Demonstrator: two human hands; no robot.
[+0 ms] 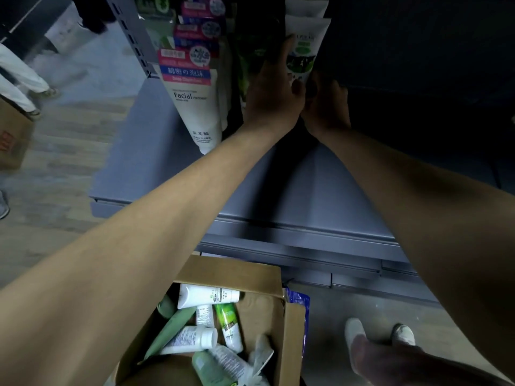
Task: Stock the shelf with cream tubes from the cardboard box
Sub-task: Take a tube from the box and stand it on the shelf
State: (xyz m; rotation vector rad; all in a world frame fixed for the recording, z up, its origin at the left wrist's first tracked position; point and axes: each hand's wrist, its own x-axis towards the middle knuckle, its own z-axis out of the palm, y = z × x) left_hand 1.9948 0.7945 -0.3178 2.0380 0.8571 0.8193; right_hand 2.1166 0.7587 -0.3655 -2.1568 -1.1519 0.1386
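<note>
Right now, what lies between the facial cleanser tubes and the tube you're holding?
Head view: a dark gap with green packs, partly hidden by the left hand gripping the tube.

Both arms reach forward, left hand and right hand touching.

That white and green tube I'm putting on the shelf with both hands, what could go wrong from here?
1. The white and green tube sits close against another tube behind it; pushing may knock that one over.
2. The left hand works right beside the Facial cleanser tubes, so the arm could brush them off.
3. The right hand is in deep shadow, so the grip is hard to check.
</note>
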